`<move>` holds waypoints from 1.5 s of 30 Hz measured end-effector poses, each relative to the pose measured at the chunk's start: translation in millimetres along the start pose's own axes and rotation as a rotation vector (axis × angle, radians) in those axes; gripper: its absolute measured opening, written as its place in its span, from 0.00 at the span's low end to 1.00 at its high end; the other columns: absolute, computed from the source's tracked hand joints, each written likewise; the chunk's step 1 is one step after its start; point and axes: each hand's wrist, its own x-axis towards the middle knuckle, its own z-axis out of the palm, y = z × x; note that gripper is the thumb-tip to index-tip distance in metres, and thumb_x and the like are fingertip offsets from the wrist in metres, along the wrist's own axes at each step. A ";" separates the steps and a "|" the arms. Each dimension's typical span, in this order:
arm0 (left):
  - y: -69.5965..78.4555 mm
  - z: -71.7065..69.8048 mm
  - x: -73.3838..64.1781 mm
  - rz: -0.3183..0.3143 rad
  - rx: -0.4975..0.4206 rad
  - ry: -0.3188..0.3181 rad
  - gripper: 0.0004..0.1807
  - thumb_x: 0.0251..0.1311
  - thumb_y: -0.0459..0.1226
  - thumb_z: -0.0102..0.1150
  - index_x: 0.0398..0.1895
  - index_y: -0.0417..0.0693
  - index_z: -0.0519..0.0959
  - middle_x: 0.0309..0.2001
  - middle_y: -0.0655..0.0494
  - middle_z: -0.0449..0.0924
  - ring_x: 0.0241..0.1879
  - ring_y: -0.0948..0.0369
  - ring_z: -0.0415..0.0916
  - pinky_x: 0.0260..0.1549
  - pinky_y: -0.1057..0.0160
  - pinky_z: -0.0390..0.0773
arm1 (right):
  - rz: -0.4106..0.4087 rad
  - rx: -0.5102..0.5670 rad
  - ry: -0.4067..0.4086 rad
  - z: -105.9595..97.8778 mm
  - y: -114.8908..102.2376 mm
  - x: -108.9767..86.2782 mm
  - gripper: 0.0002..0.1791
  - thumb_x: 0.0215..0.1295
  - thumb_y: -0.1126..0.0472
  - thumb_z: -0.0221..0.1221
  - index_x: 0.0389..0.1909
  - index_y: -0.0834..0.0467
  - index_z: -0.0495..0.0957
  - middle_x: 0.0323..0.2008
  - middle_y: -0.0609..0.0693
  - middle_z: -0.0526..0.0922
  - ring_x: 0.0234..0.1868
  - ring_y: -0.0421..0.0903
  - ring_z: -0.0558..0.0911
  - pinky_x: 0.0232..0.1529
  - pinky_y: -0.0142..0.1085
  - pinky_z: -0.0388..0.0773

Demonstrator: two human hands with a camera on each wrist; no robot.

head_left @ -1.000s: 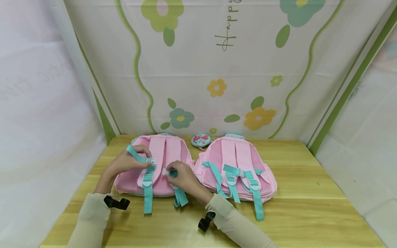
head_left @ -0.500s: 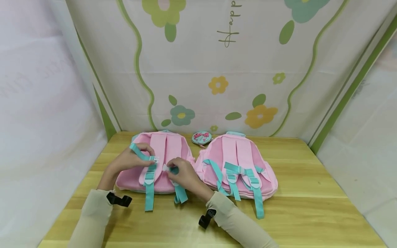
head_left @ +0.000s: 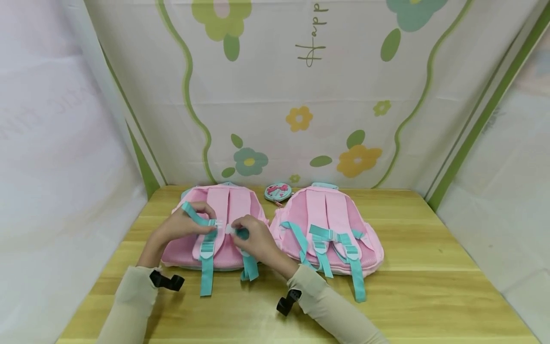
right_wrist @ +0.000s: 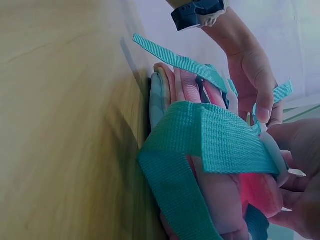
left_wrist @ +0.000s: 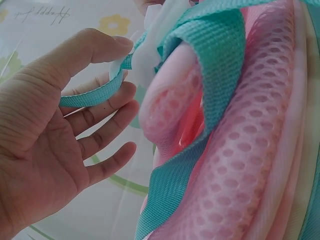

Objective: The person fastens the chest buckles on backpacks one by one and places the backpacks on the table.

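A pink backpack (head_left: pixel 219 198) lies on the table's left half with its shoulder straps facing up. My left hand (head_left: pixel 185 225) pinches a white buckle half (head_left: pixel 217 223) on a teal strap between thumb and index finger. In the left wrist view its other fingers are spread loosely. My right hand (head_left: pixel 258 241) grips a second white buckle half (head_left: pixel 229 230), also on teal webbing (right_wrist: pixel 237 142), with fingers curled. The two buckle halves face each other over the straps, a small gap apart. The right fingertips are partly hidden in the right wrist view.
A similar pink backpack (head_left: pixel 315 203) lies to the right, its teal chest strap (head_left: pixel 328 234) buckled across. Behind, between the bags, sits a round teal pouch (head_left: pixel 278 192) with a pink picture. Loose teal strap ends (head_left: pixel 206 282) trail onto the wooden table (head_left: pixel 429 286).
The gap between the two buckle halves has narrowed slightly, with the left hand edging right and the right hand rising a little. Both hands keep their holds; the head view shifts slightly.
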 end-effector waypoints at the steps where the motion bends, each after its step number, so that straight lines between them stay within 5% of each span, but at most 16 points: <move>1: 0.2 0.3 0.0 0.002 -0.001 0.002 0.10 0.54 0.34 0.76 0.35 0.48 0.82 0.36 0.53 0.84 0.47 0.55 0.73 0.54 0.58 0.72 | -0.005 -0.008 0.000 0.1 0.4 0.1 0.12 0.65 0.64 0.67 0.48 0.60 0.84 0.45 0.52 0.86 0.47 0.46 0.84 0.52 0.33 0.82; 12: 4.8 3.9 4.3 0.013 0.010 0.011 0.10 0.55 0.34 0.76 0.36 0.48 0.82 0.36 0.54 0.84 0.46 0.57 0.75 0.56 0.51 0.74 | -0.037 -0.129 0.009 1.0 2.9 2.1 0.12 0.66 0.61 0.67 0.48 0.58 0.86 0.45 0.50 0.86 0.46 0.43 0.84 0.51 0.32 0.82; 20: 4.8 7.7 6.4 0.004 0.005 0.005 0.10 0.54 0.34 0.77 0.34 0.48 0.82 0.35 0.56 0.85 0.45 0.56 0.78 0.57 0.41 0.73 | -0.025 -0.120 -0.001 3.8 3.3 2.2 0.12 0.67 0.61 0.67 0.50 0.59 0.85 0.46 0.51 0.86 0.48 0.44 0.84 0.52 0.34 0.83; 33: 2.2 10.8 6.1 -0.003 -0.012 -0.004 0.10 0.53 0.34 0.77 0.34 0.47 0.82 0.34 0.55 0.85 0.47 0.55 0.77 0.58 0.42 0.72 | -0.007 -0.117 -0.002 3.5 0.6 -0.6 0.13 0.67 0.61 0.67 0.50 0.59 0.85 0.46 0.51 0.86 0.48 0.44 0.84 0.52 0.34 0.83; 36: 3.2 11.0 5.4 -0.020 -0.020 -0.018 0.10 0.53 0.34 0.77 0.34 0.47 0.82 0.34 0.54 0.84 0.46 0.56 0.77 0.55 0.49 0.75 | -0.010 -0.125 -0.003 4.2 0.4 -1.4 0.13 0.67 0.61 0.67 0.50 0.59 0.86 0.46 0.51 0.86 0.48 0.44 0.84 0.51 0.34 0.83; 41: 2.1 11.4 3.6 -0.064 -0.044 -0.049 0.10 0.53 0.32 0.77 0.33 0.46 0.82 0.33 0.51 0.83 0.33 0.59 0.76 0.35 0.67 0.78 | -0.009 -0.134 -0.009 5.5 0.2 -2.9 0.12 0.66 0.61 0.68 0.49 0.59 0.86 0.45 0.51 0.86 0.47 0.44 0.84 0.50 0.33 0.82; 45: 1.0 12.5 2.8 -0.061 -0.045 -0.060 0.10 0.52 0.31 0.76 0.31 0.45 0.81 0.32 0.51 0.83 0.26 0.64 0.72 0.29 0.69 0.75 | 0.003 -0.144 -0.006 5.7 0.1 -3.2 0.12 0.66 0.61 0.68 0.49 0.59 0.86 0.45 0.50 0.86 0.46 0.43 0.84 0.50 0.33 0.82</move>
